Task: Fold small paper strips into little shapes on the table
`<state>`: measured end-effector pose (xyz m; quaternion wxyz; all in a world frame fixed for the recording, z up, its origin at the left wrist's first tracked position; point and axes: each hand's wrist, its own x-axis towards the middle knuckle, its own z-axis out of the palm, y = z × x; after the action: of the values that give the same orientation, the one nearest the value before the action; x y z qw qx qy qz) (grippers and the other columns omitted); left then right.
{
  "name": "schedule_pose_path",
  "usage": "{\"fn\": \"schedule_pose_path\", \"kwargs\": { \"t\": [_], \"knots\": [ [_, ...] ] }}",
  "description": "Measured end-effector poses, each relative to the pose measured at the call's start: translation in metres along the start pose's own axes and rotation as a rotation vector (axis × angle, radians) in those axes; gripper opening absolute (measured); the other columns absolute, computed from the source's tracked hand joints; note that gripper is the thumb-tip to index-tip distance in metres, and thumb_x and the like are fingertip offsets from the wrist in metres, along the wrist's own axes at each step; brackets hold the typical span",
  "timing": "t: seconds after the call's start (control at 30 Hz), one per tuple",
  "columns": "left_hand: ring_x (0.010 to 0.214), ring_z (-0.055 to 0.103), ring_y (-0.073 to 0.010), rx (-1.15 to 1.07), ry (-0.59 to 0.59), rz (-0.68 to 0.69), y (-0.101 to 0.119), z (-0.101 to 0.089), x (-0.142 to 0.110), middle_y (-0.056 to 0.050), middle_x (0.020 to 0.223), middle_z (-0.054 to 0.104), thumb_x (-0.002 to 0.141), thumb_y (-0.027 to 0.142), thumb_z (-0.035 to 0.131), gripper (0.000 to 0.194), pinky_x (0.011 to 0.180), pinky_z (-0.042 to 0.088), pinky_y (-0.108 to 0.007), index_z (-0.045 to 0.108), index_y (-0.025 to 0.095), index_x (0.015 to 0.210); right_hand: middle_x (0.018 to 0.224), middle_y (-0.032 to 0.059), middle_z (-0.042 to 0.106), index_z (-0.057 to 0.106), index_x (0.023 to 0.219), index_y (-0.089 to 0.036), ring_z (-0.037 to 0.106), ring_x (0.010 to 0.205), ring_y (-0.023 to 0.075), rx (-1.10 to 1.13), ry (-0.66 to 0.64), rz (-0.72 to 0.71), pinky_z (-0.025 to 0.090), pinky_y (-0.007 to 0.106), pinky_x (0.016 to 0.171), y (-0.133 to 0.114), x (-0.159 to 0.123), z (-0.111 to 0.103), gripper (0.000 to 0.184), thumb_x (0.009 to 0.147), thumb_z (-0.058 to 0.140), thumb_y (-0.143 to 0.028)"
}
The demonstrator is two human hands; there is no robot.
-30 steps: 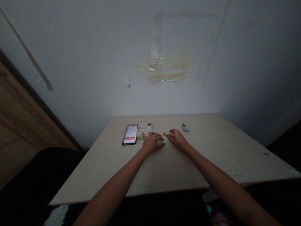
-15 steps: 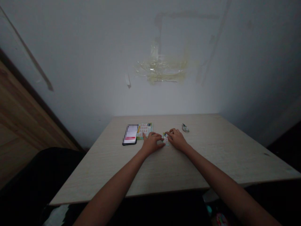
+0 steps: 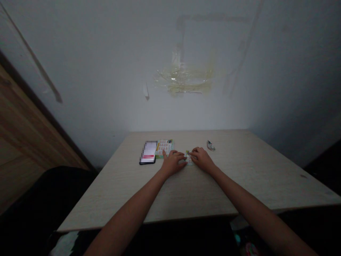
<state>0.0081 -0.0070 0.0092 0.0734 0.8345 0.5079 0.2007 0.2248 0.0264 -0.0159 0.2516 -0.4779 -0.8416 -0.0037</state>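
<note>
Between my hands a small printed card (image 3: 189, 161), pale with a yellow-green upper edge, lies on the wooden table (image 3: 186, 195). My left hand (image 3: 172, 164) holds the card's left edge with its fingertips and thumb. Over the upper right part of the card, my right hand (image 3: 203, 159) has its thumb and fingers pinched together. Whether a loose piece of the card is between those fingertips is too small to tell. Just behind my left hand sits a flat printed box (image 3: 164, 145) in green and white.
A phone (image 3: 148, 153) with a lit, blurred screen lies left of the box. A small crumpled wrapper (image 3: 210, 145) is on the table beyond my right hand. The wall (image 3: 186, 113) with old tape (image 3: 186, 81) rises behind the table; a dark chair (image 3: 48, 192) stands at left.
My right fingers have shifted slightly at the card's upper part. My left hand keeps its place at the left edge. The view has moved a little.
</note>
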Motion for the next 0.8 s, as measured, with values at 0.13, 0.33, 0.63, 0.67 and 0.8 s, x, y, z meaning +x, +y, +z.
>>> {"fn": "schedule_pose_path", "kwargs": {
  "t": [0.13,0.33,0.63,0.67,0.8],
  "knots": [
    [0.130,0.043,-0.0308,-0.023,0.005,0.020,-0.0030,0.0020,0.0010,0.004,0.130,0.065,0.087,0.049,0.062,0.028,0.106,-0.003,-0.080,0.068,0.045,0.115,0.109,0.0084,0.062,0.073,0.108,-0.023,0.055,0.103,0.0217,0.018,0.013,0.055,0.044,0.035,0.094,-0.0008,0.0009,-0.0007,0.025,0.092,0.060,-0.036],
    [0.130,0.043,-0.0305,-0.024,-0.002,0.025,-0.0038,0.0024,0.0018,0.005,0.130,0.065,0.087,0.049,0.061,0.030,0.106,-0.002,-0.081,0.067,0.045,0.116,0.106,0.0069,0.062,0.072,0.101,-0.022,0.055,0.101,0.0211,0.022,0.017,0.100,0.044,0.034,0.092,-0.0053,0.0016,-0.0035,0.021,0.089,0.063,-0.036],
    [0.129,0.044,-0.0293,-0.040,-0.010,0.028,-0.0056,0.0025,0.0017,0.004,0.130,0.065,0.088,0.049,0.061,0.029,0.106,-0.003,-0.080,0.067,0.045,0.116,0.109,0.0068,0.060,0.070,0.102,-0.023,0.055,0.104,0.0215,0.037,0.000,0.138,0.043,0.034,0.095,-0.0052,0.0015,-0.0026,0.023,0.085,0.066,-0.038],
    [0.128,0.045,-0.0292,-0.043,-0.011,0.028,-0.0059,0.0028,0.0018,0.003,0.130,0.065,0.088,0.049,0.061,0.029,0.106,-0.003,-0.080,0.067,0.045,0.116,0.110,0.0069,0.060,0.070,0.102,-0.023,0.054,0.105,0.0215,0.036,-0.007,0.138,0.042,0.034,0.096,-0.0050,0.0016,-0.0026,0.024,0.085,0.066,-0.038],
    [0.126,0.046,-0.0290,-0.048,-0.016,0.027,-0.0065,0.0039,0.0023,0.003,0.130,0.065,0.088,0.049,0.061,0.029,0.106,-0.004,-0.080,0.068,0.044,0.116,0.113,0.0079,0.059,0.069,0.106,-0.022,0.053,0.108,0.0227,0.021,-0.048,0.149,0.042,0.035,0.097,-0.0055,0.0017,-0.0034,0.030,0.082,0.068,-0.040]
  ]
}}
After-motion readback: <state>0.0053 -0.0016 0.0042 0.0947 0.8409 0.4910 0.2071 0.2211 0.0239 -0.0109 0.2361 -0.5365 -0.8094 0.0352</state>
